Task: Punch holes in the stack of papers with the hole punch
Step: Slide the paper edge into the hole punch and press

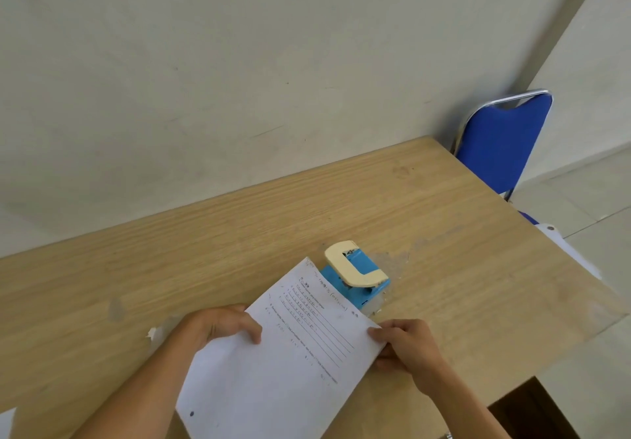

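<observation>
A white stack of papers (286, 353) with printed lines lies angled on the wooden table (205, 251). Its far right edge reaches the blue hole punch (356, 280), which has a cream lever on top. My left hand (225, 326) grips the stack's left edge, thumb on top. At the stack's right corner, my right hand (406, 346) pinches the paper close to the punch. Whether the paper's edge sits inside the punch slot I cannot tell.
A blue chair (502, 145) with a metal frame stands past the table's far right corner, against the wall. A white sheet (566, 251) hangs off the table's right edge. A paper scrap (152, 332) lies left of my left hand.
</observation>
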